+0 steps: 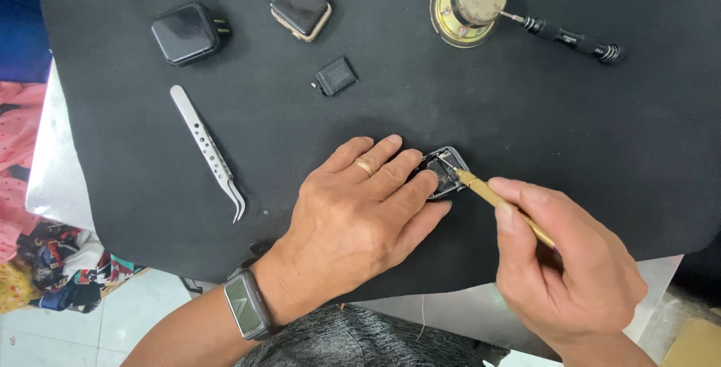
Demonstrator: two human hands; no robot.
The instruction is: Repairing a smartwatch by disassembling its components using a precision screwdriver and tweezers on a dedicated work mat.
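Head view is showing the left hand [360, 205] pressing flat on an opened watch case [443, 172] near the mat's [526, 111] front edge, while the right hand [559, 262] is pinching a brass-handled tool [496, 200], tip inside. Steady, light pressure seems best.

Small repair bench: black work mat [526, 126], tweezers [208, 149], precision screwdriver [571, 38], opened smartwatch cases [300, 6].

A dark rectangular screen faced up on the wristband [245, 305] at lower centre-left; two black square watch screens [182, 32] [299, 4] lay upper left.
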